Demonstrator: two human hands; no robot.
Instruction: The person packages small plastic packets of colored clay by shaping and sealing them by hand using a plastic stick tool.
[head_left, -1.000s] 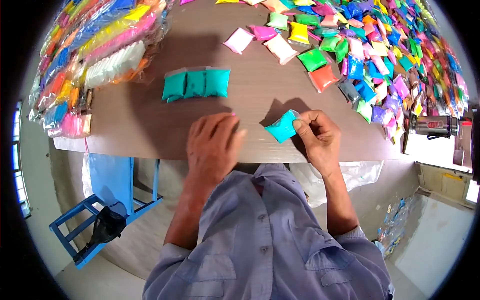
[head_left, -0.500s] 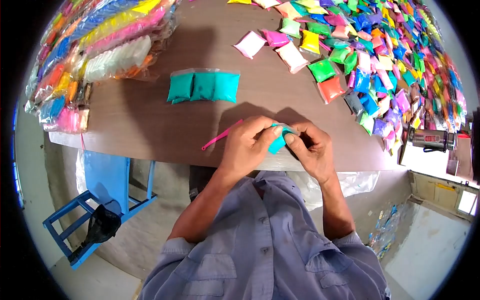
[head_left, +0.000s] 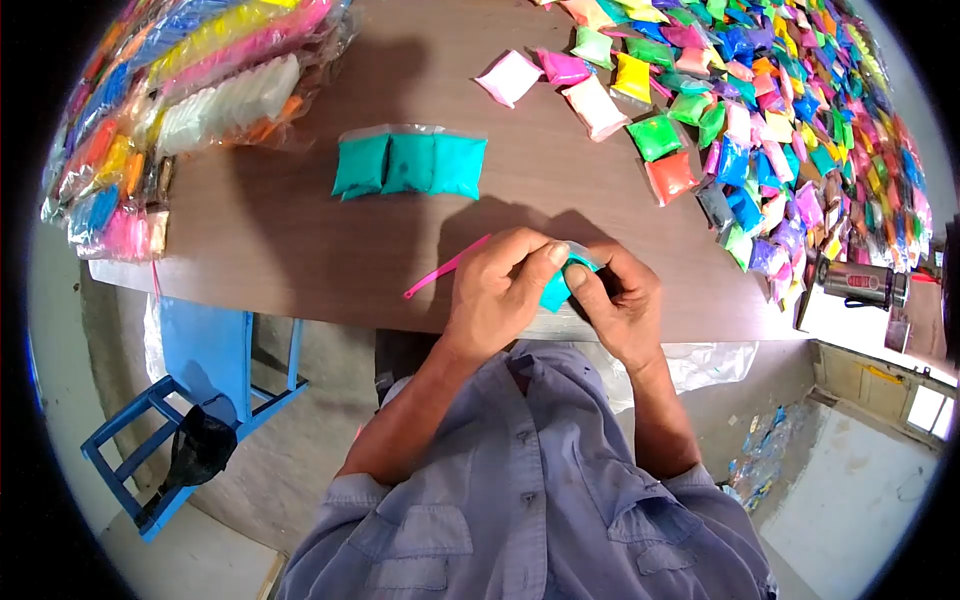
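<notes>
Close to the table's front edge, my left hand (head_left: 505, 288) and my right hand (head_left: 622, 300) pinch one small teal packet (head_left: 556, 291) between thumbs and fingers. Its clear plastic top edge shows between the hands; much of the packet is covered by my fingers. A thin pink plastic stick (head_left: 440, 272) lies on the table just left of my left hand. Farther back, several teal packets (head_left: 410, 163) lie side by side in a row, overlapping slightly.
A big heap of colourful packets (head_left: 740, 110) covers the table's right side. Bundled strips of packets (head_left: 215, 90) are piled at the left. A metal flask (head_left: 858, 282) is at the far right. A blue chair (head_left: 205, 365) stands below the table's left edge.
Both hands keep hold of the teal packet, with only slight finger movement. The view has shifted a little; the things on the table stay as they were.
</notes>
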